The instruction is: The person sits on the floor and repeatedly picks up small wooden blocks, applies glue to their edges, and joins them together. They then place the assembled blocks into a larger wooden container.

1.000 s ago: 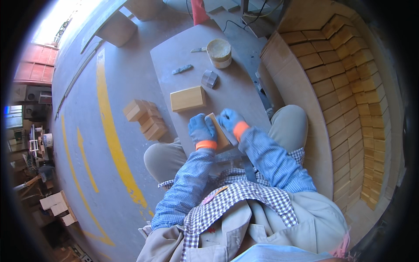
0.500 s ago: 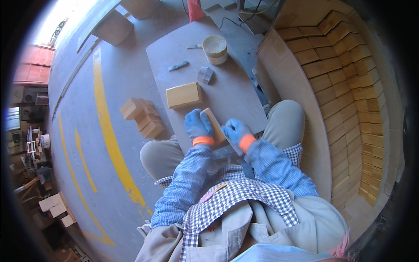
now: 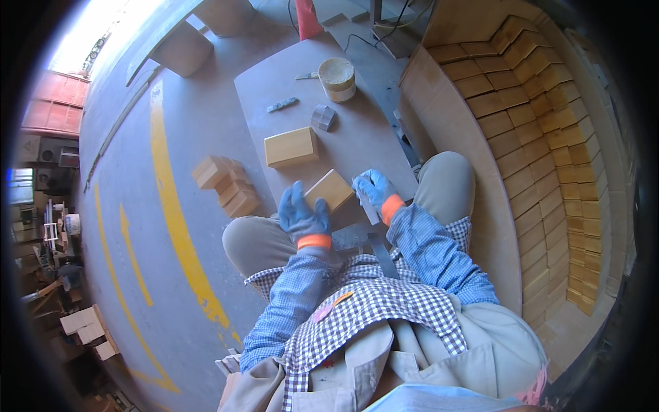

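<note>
My left hand (image 3: 303, 214), in a blue glove with an orange cuff, has its fingers spread. Its thumb is at the near left side of a wooden block (image 3: 331, 190); whether it touches the block I cannot tell. The block lies at a slant near the board's front edge. On the block's other side, my right hand (image 3: 376, 188), gloved alike, is closed on a thin flat grey strip (image 3: 369, 208). Farther back rests a second wooden block (image 3: 291, 147), and beyond it a small grey faceted piece (image 3: 322, 117).
On the grey work board (image 3: 371, 141) stand a tub of pale paste (image 3: 337, 79), a small flat tool (image 3: 306, 76) and a grey-blue bar (image 3: 282, 104). Stacked blocks (image 3: 228, 185) sit on the floor at left. A large carton (image 3: 456, 113) of blocks is at right.
My left hand has opened and drawn back slightly from the block. The block has turned from standing narrow between the hands to showing its broad face. My right hand has lifted a little farther away.
</note>
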Available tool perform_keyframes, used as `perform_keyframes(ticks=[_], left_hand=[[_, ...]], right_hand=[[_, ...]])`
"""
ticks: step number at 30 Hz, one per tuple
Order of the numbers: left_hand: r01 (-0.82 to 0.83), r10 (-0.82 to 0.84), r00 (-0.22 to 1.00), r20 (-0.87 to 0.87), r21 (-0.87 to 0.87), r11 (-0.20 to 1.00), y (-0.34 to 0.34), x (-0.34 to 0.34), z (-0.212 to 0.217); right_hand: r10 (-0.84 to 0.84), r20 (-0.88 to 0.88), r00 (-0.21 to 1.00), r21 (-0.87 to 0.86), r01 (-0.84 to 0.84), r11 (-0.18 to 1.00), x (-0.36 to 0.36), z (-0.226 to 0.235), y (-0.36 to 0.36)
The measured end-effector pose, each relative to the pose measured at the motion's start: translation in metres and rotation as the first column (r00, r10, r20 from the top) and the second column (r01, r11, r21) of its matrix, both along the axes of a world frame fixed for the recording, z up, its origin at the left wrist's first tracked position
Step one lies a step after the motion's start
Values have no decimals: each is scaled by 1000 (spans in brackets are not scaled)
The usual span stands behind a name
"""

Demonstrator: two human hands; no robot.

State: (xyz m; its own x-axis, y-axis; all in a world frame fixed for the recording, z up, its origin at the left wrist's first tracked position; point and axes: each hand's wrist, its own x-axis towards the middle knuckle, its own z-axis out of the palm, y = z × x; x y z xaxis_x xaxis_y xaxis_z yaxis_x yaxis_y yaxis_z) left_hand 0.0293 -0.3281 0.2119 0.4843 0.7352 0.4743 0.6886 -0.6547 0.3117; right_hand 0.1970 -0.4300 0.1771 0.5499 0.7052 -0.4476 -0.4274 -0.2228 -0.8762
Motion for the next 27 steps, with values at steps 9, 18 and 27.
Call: perform_keyframes(ticks=[9,18,27], left_hand=[[204,-227,967,-115,-185,961,18,40,25],[231,-257,959,-115,-204,951,22,43,29],[255,-285,949,-136,-200,946,24,43,27]], right_hand=[[170,421,891,-256,-63,965,-8,19,-14],[114,387,915,-185,-44,982,-9,20,-13],[138,771,622,-182,8,983,5,38,47]])
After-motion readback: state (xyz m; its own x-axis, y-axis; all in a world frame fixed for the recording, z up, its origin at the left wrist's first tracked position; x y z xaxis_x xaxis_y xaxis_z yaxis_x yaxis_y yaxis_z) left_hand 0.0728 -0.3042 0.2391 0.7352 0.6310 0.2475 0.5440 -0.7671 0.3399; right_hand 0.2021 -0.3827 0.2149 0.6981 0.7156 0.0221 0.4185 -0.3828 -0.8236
